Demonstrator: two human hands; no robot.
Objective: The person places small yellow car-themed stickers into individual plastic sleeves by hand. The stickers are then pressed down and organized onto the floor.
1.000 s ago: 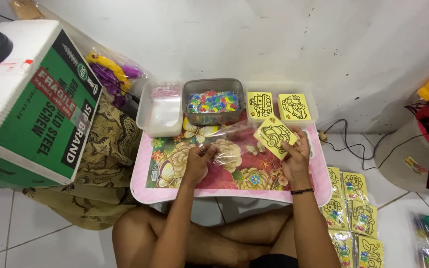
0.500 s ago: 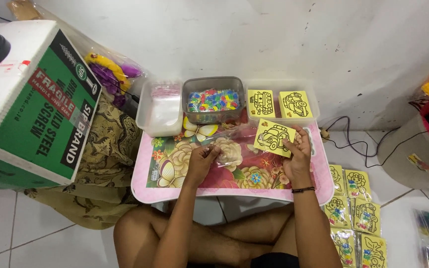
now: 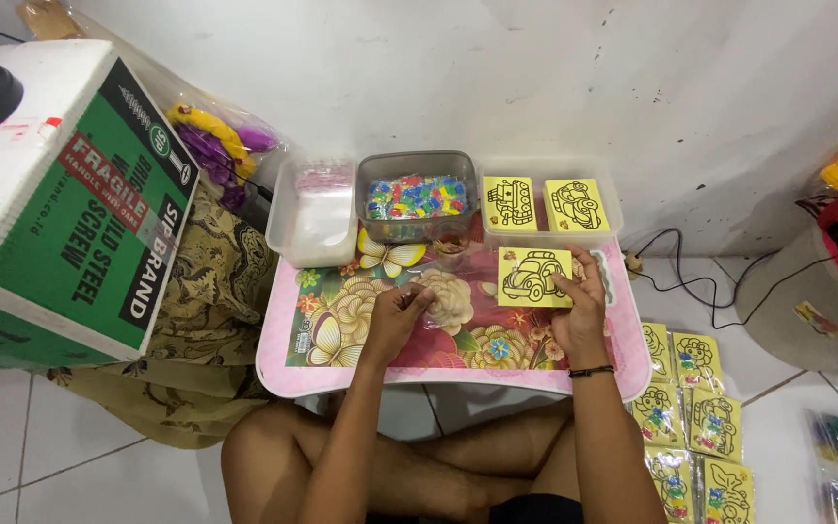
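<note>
Head view: the right hand (image 3: 579,311) has its fingers gripping a yellow car card (image 3: 533,278) over the flowered surface (image 3: 341,335), right of centre; the left hand (image 3: 398,315) pinches a clear plastic bag (image 3: 448,299) beside it.

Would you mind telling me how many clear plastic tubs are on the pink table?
3, in a row along the table's far edge: left tub with clear bags, middle tub with colourful pieces, right tub with two yellow cards.
</note>
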